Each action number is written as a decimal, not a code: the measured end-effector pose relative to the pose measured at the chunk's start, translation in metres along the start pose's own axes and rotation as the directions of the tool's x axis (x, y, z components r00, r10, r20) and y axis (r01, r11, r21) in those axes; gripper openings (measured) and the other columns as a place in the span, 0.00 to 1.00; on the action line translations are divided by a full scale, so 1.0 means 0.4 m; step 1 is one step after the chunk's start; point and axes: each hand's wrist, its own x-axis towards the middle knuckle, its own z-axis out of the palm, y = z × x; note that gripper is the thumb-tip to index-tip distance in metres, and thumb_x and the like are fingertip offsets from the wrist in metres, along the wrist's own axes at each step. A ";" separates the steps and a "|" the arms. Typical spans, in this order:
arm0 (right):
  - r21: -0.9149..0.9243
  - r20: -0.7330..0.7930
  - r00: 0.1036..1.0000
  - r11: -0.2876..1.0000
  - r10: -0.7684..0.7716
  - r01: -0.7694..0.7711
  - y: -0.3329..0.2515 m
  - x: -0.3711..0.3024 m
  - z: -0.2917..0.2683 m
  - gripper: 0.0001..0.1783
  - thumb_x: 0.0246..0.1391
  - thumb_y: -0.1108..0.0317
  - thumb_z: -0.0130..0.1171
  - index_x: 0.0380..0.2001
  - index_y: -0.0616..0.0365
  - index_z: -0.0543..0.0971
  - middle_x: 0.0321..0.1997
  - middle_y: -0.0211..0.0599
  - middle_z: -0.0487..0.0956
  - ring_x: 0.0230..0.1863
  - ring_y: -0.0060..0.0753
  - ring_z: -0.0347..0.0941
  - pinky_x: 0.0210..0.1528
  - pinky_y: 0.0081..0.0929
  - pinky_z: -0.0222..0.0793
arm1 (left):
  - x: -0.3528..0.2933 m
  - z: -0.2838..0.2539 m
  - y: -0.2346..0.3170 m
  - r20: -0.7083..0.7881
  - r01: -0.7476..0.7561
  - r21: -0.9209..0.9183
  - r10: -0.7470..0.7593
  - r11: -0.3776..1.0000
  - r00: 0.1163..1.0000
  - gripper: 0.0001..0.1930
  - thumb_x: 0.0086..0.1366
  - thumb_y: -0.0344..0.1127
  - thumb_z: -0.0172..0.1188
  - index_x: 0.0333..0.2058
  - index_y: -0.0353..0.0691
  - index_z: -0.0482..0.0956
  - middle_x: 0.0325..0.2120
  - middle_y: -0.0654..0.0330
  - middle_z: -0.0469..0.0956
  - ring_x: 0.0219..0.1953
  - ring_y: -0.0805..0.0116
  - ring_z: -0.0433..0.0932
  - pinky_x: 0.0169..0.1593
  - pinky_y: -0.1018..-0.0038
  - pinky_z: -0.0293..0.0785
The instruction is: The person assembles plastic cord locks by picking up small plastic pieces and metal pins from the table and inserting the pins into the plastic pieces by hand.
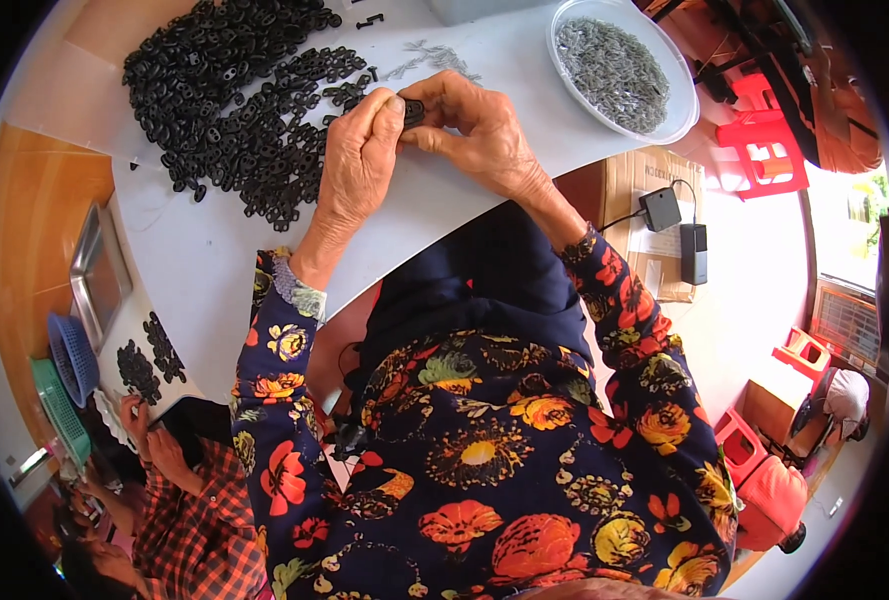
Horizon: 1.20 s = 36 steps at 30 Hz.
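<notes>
Both of my hands meet over the white table, close to its near edge. My left hand (362, 150) is closed, thumb and fingers pinching a small black plastic piece (413, 112). From the other side my right hand (479, 130) grips the same piece between thumb and bent fingers. Part of the piece is hidden by the fingertips. Beyond and left of my hands spreads a big heap of black oval plastic pieces with holes (219, 100). Just past my fingers lies a small scatter of thin clear pins (434, 60).
A round clear tub (682, 118) full of clear small parts stands at the right. Below it a cardboard box (619, 190) carries black power adapters (661, 209). At lower left, a co-worker in a checked shirt (189, 520) works near a metal tray (99, 265) and plastic baskets (59, 405).
</notes>
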 end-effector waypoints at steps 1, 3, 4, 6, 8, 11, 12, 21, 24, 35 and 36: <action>0.060 0.029 0.999 0.997 0.039 -0.041 0.001 -0.002 -0.003 0.17 0.47 0.75 0.64 0.42 0.63 0.75 0.27 0.29 0.75 0.31 0.18 0.71 0.37 0.20 0.71 | 0.002 -0.001 0.002 -0.008 -0.032 0.032 0.033 0.999 0.999 0.13 0.69 0.36 0.47 0.27 0.34 0.65 0.15 0.63 0.56 0.20 0.76 0.54 0.22 0.74 0.56; 0.117 0.057 0.995 0.990 0.076 -0.082 0.000 -0.005 -0.009 0.18 0.50 0.75 0.63 0.45 0.64 0.74 0.31 0.26 0.73 0.35 0.15 0.68 0.41 0.17 0.70 | 0.006 -0.003 0.012 -0.005 -0.022 0.027 0.023 0.999 1.000 0.13 0.69 0.36 0.47 0.27 0.34 0.66 0.14 0.63 0.57 0.19 0.76 0.55 0.22 0.74 0.57; 0.179 0.074 0.994 0.979 0.080 -0.092 -0.002 -0.005 -0.007 0.18 0.51 0.75 0.62 0.46 0.65 0.73 0.32 0.27 0.72 0.35 0.15 0.69 0.42 0.17 0.70 | 0.004 -0.006 0.015 -0.006 -0.008 0.027 0.008 1.000 1.000 0.13 0.69 0.36 0.47 0.27 0.34 0.66 0.14 0.62 0.58 0.18 0.76 0.55 0.22 0.74 0.58; 0.242 0.092 0.992 0.965 0.082 -0.102 -0.007 -0.006 -0.006 0.18 0.53 0.75 0.61 0.47 0.65 0.73 0.32 0.27 0.72 0.36 0.15 0.69 0.43 0.17 0.70 | 0.005 -0.010 0.001 -0.005 -0.043 0.027 0.043 0.999 0.999 0.13 0.69 0.36 0.47 0.27 0.34 0.66 0.14 0.62 0.58 0.18 0.76 0.56 0.21 0.74 0.58; 0.218 0.112 0.989 0.969 0.097 -0.119 -0.015 -0.006 -0.008 0.18 0.54 0.76 0.59 0.48 0.64 0.73 0.32 0.27 0.71 0.36 0.15 0.69 0.43 0.17 0.70 | 0.005 -0.013 0.000 -0.003 -0.077 0.027 0.078 0.997 0.997 0.13 0.69 0.36 0.48 0.26 0.34 0.67 0.14 0.62 0.59 0.17 0.75 0.57 0.21 0.74 0.59; 0.249 0.110 0.989 0.960 0.104 -0.128 -0.002 -0.005 -0.006 0.18 0.52 0.75 0.61 0.47 0.65 0.73 0.31 0.26 0.71 0.36 0.14 0.69 0.42 0.17 0.70 | 0.005 -0.006 0.001 -0.015 -0.082 0.039 0.083 0.996 0.996 0.13 0.68 0.36 0.48 0.26 0.34 0.67 0.14 0.62 0.59 0.18 0.76 0.56 0.21 0.75 0.59; 0.248 0.108 0.988 0.960 0.107 -0.131 0.000 -0.006 -0.007 0.18 0.52 0.75 0.61 0.47 0.65 0.73 0.31 0.26 0.71 0.36 0.14 0.69 0.42 0.17 0.70 | 0.005 -0.005 -0.001 -0.003 -0.073 0.032 0.073 0.997 0.997 0.13 0.68 0.36 0.49 0.26 0.34 0.66 0.14 0.62 0.58 0.18 0.76 0.56 0.22 0.75 0.59; -0.020 -0.050 0.998 0.999 -0.032 0.031 0.006 -0.005 0.002 0.13 0.45 0.74 0.65 0.36 0.65 0.77 0.23 0.34 0.77 0.27 0.23 0.73 0.33 0.22 0.71 | -0.005 0.018 0.002 -0.001 -0.014 -0.016 0.014 1.000 1.000 0.14 0.69 0.37 0.48 0.25 0.34 0.63 0.15 0.63 0.56 0.20 0.77 0.54 0.22 0.76 0.57; -0.088 -0.077 0.994 0.994 -0.074 0.068 0.003 -0.016 -0.006 0.12 0.44 0.75 0.65 0.34 0.65 0.76 0.23 0.36 0.77 0.26 0.26 0.73 0.33 0.24 0.71 | -0.009 0.026 0.001 0.019 0.002 -0.061 -0.001 0.998 1.000 0.14 0.69 0.37 0.47 0.26 0.35 0.63 0.15 0.63 0.56 0.20 0.76 0.54 0.23 0.75 0.57; 0.166 0.027 0.983 0.969 0.182 -0.184 -0.024 -0.014 -0.009 0.10 0.55 0.72 0.58 0.38 0.67 0.76 0.25 0.30 0.77 0.27 0.17 0.69 0.32 0.20 0.69 | -0.010 0.004 0.013 0.016 0.009 -0.051 -0.008 0.999 1.000 0.15 0.70 0.37 0.48 0.25 0.35 0.65 0.14 0.66 0.60 0.18 0.77 0.57 0.22 0.75 0.57; 0.163 0.028 0.983 0.969 0.182 -0.184 -0.026 -0.012 -0.010 0.10 0.55 0.72 0.58 0.38 0.67 0.76 0.25 0.30 0.77 0.27 0.17 0.69 0.32 0.20 0.69 | -0.010 0.002 0.010 0.027 0.022 -0.071 -0.020 0.997 0.999 0.15 0.70 0.37 0.48 0.24 0.35 0.65 0.13 0.66 0.61 0.18 0.77 0.58 0.21 0.75 0.57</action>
